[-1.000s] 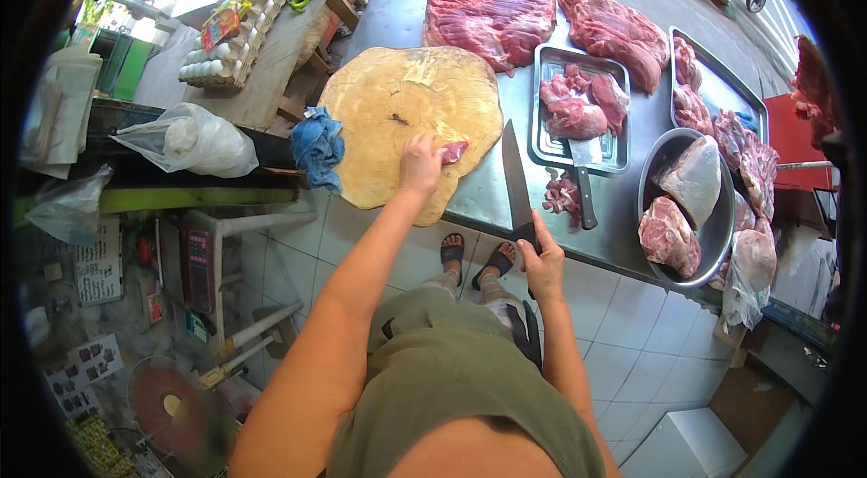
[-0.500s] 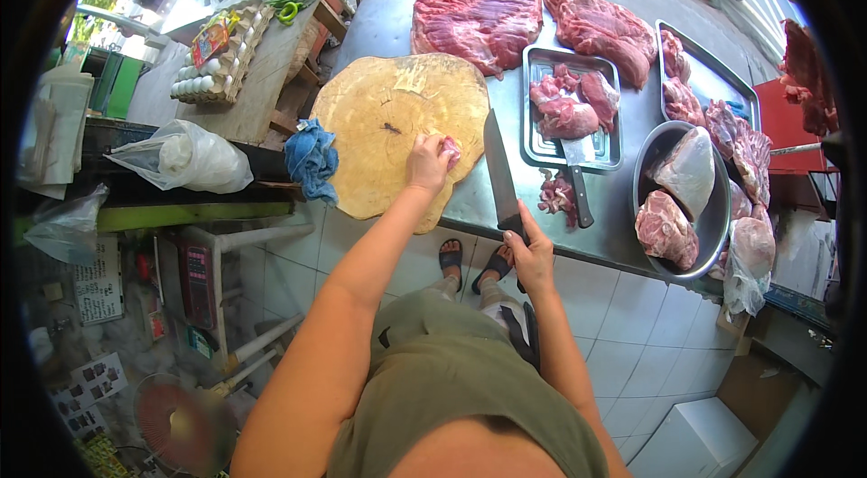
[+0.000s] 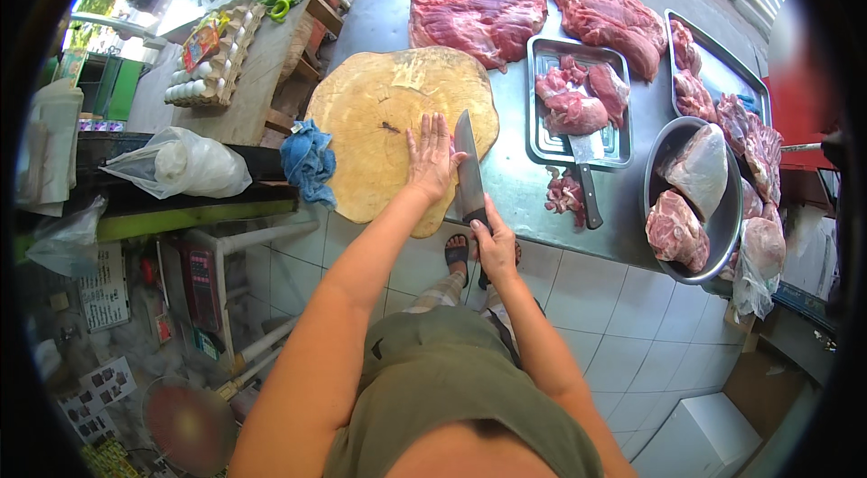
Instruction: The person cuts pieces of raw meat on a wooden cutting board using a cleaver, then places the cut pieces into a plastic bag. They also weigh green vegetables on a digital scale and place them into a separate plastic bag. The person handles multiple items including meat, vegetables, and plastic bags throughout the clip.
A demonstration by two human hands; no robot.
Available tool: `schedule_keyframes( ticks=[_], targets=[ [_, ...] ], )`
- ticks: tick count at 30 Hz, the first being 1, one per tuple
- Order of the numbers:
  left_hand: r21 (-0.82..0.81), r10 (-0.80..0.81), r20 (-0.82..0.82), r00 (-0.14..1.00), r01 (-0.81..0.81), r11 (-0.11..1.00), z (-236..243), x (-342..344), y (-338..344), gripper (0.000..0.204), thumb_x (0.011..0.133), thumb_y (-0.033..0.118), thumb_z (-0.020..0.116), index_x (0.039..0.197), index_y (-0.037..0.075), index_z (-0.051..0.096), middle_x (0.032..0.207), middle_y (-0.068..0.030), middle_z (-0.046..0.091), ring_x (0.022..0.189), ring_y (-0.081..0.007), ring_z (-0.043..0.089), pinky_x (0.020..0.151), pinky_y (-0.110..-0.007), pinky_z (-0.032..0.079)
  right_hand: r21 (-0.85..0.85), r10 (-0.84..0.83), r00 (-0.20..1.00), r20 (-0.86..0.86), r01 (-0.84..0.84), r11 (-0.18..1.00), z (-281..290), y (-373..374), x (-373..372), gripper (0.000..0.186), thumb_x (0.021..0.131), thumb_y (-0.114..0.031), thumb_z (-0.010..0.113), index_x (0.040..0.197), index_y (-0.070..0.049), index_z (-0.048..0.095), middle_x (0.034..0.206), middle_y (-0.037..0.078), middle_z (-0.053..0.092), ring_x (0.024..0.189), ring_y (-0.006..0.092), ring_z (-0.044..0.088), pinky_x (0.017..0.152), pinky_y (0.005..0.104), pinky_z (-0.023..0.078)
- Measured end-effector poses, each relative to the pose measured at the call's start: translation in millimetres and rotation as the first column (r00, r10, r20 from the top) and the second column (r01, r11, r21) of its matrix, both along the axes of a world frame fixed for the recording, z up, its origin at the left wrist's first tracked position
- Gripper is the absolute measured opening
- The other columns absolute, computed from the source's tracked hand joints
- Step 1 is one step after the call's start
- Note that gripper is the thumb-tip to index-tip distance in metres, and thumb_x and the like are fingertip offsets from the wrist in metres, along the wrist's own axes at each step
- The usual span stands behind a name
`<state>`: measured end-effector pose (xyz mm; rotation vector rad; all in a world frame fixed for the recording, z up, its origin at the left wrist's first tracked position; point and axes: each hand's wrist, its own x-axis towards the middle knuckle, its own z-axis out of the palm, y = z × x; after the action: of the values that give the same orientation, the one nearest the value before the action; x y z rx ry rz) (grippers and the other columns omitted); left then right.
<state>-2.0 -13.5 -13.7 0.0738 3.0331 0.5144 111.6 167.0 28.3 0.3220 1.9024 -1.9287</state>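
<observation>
Blue cloth (image 3: 309, 162) lies against the left edge of the wooden block (image 3: 357, 117). Left hand (image 3: 431, 160): palm down on the block, fingers extended and side by side; it largely covers a small meat piece (image 3: 454, 145), which shows at its right side. Knife (image 3: 470, 175): blade just beside that piece; contact cannot be determined. Right hand (image 3: 495, 241): wrapped around the knife's handle. On the metal surface (image 3: 510, 173), scraps (image 3: 564, 192) lie heaped and cut pieces (image 3: 574, 109) sit in a tray (image 3: 553, 145); this portion of the cutting appears done. Apparently left: the covered piece, and possibly the large slab (image 3: 623, 26) and the bowl (image 3: 662, 148) of big cuts.
</observation>
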Motion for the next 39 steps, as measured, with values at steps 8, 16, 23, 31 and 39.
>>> schedule_keyframes(
  ticks=[8, 16, 23, 31, 39],
  targets=[
    [-0.142, 0.033, 0.127, 0.991, -0.015, 0.99, 10, -1, 3, 0.088, 0.1, 0.059, 0.032, 0.157, 0.002, -0.003, 0.166, -0.0136, 0.005, 0.154, -0.0302, -0.006, 0.119, -0.06, -0.007, -0.151, -0.063, 0.993, 0.104, 0.078, 0.985, 5, -7, 17, 0.06, 0.096, -0.004, 0.058, 0.152, -0.015, 0.041, 0.071, 0.001, 0.056, 0.05, 0.0062, 0.047, 0.045, 0.0236, 0.042],
    [-0.135, 0.024, 0.229, 0.973, 0.007, 0.991, 21, -3, 2, 0.087, 0.101, 0.055, 0.033, 0.157, 0.003, -0.006, 0.167, -0.0124, -0.001, 0.153, -0.0282, -0.011, 0.119, -0.059, -0.01, -0.122, -0.088, 0.995, 0.042, 0.092, 0.988, -4, -32, -27, 0.06, 0.095, -0.005, 0.057, 0.152, -0.01, 0.039, 0.069, 0.003, 0.057, 0.046, 0.0073, 0.048, 0.042, 0.0235, 0.041],
    [-0.19, 0.031, 0.283, 0.959, 0.024, 0.981, 28, -5, 4, 0.086, 0.101, 0.053, 0.035, 0.157, 0.003, -0.007, 0.167, -0.0119, -0.002, 0.153, -0.028, -0.012, 0.118, -0.06, -0.01, -0.205, -0.102, 0.991, 0.088, 0.118, 0.972, -5, -28, 0, 0.059, 0.095, -0.004, 0.057, 0.151, -0.009, 0.04, 0.069, 0.003, 0.057, 0.046, 0.0082, 0.048, 0.041, 0.024, 0.041],
    [-0.183, 0.045, 0.252, 0.967, 0.002, 0.983, 26, -4, 6, 0.086, 0.101, 0.053, 0.035, 0.157, 0.002, -0.006, 0.167, -0.0115, -0.002, 0.153, -0.0283, -0.011, 0.118, -0.061, -0.009, -0.199, -0.066, 0.994, 0.082, 0.082, 0.977, -12, -26, -5, 0.058, 0.094, -0.005, 0.058, 0.15, -0.01, 0.043, 0.068, 0.002, 0.055, 0.046, 0.0079, 0.046, 0.041, 0.0252, 0.041],
    [-0.236, 0.082, 0.266, 0.961, -0.018, 0.972, 20, -5, 5, 0.086, 0.101, 0.056, 0.034, 0.157, 0.004, -0.006, 0.167, -0.0104, -0.003, 0.153, -0.0289, -0.011, 0.117, -0.063, -0.009, -0.17, -0.015, 0.996, 0.083, 0.029, 0.985, -6, -14, 8, 0.059, 0.094, -0.007, 0.059, 0.15, -0.013, 0.044, 0.068, 0.001, 0.055, 0.045, 0.008, 0.045, 0.041, 0.025, 0.039]
  ],
)
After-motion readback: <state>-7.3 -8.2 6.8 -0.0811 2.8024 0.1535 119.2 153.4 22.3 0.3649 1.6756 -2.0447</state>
